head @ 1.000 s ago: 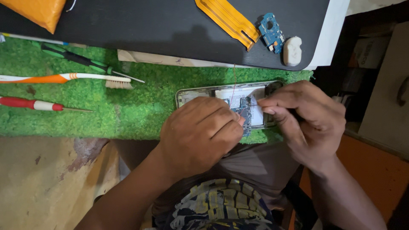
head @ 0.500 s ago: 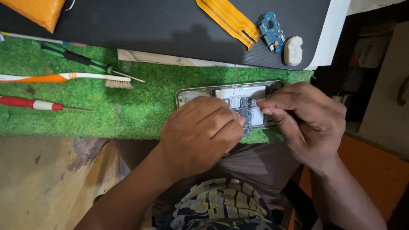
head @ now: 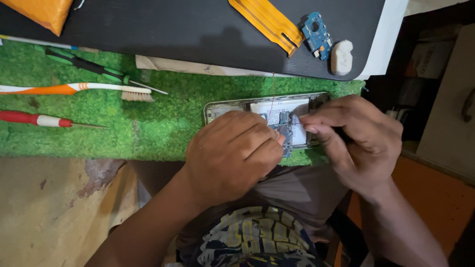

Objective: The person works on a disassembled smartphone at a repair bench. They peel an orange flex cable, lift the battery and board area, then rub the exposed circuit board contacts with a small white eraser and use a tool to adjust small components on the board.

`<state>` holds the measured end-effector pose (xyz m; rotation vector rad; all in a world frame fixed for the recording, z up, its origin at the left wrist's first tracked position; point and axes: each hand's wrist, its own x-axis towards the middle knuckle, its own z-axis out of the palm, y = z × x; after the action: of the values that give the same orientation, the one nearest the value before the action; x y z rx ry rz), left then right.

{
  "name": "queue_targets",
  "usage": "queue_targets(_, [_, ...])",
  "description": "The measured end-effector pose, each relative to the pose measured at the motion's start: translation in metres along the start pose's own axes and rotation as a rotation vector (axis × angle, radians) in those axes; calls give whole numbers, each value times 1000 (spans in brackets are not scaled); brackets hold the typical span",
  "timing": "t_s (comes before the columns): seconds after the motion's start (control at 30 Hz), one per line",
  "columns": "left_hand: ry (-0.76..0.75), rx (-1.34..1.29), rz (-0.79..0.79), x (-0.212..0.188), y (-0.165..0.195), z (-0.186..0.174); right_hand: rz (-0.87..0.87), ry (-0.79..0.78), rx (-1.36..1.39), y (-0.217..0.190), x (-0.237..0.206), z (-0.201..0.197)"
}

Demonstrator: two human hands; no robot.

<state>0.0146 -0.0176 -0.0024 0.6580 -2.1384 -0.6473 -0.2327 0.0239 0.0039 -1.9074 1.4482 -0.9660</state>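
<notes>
The left hand [head: 232, 153] is curled into a loose fist, knuckles up, and rests on the near half of an opened smartphone [head: 262, 111], covering much of it. Whether its fingertips pinch anything underneath cannot be told, since the back of the hand hides them. The right hand [head: 358, 141] comes in from the right side, its thumb and forefinger pressed together over the phone's exposed insides, just beside the left hand's knuckles; what they grip, if anything, is too small to make out. A thin reddish wire or thread [head: 271, 96] rises straight up from the spot between the two hands.

The phone lies flat with its back cover off, long side toward the person, near the front edge of a green artificial-grass mat [head: 148, 128]. A pale panel and a small bluish circuit area show between the hands.

On the mat to the left lie a toothbrush with an orange-and-white handle [head: 74, 89], a green-and-black screwdriver [head: 94, 66] above it, and a red-handled screwdriver [head: 44, 120] below it, all well apart from the phone.

Beyond the mat sits a black board [head: 173, 29]. On it rest an orange flex cable [head: 269, 22], a small blue circuit board [head: 315, 35] and a whitish lump [head: 341, 57] just beside that. An orange pouch [head: 37, 12] shows at the top left corner.
</notes>
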Motion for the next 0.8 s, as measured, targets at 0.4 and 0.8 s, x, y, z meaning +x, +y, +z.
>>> queue_targets(0.4, [5, 7, 4, 0, 0, 1, 2, 12, -22, -4, 1, 1])
queue_targets(0.8, [-3, -6, -1, -1, 0, 1, 48, 8, -13, -6, 1, 0])
